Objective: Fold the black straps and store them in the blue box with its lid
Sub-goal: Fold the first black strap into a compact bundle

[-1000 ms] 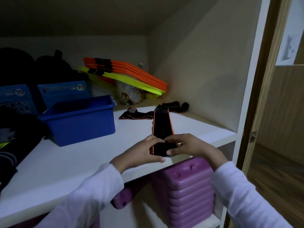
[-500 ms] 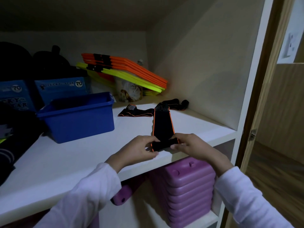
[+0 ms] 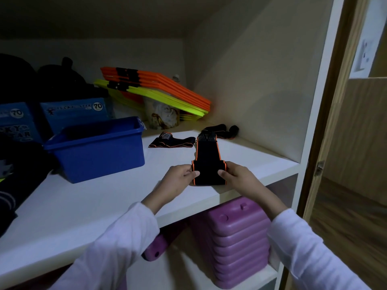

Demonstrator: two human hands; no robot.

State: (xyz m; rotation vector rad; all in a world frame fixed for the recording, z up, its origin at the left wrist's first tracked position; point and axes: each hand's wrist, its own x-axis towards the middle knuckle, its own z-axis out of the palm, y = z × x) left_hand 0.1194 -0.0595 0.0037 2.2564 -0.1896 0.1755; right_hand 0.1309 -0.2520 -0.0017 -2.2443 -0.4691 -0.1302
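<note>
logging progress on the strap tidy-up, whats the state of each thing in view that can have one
black orange-edged strap in the hands: partly folded, near end doubled over, rest flat on the white shelf
left hand: pinches the fold's left edge
right hand: pinches the fold's right edge
blue plastic box: open, no lid on
second black strap: loose on the shelf, not yet stored
third black strap: bunched by the wall

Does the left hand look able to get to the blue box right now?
Probably yes: bare shelf lies between the left hand and the open blue box, but that hand now pinches the black strap.
</note>
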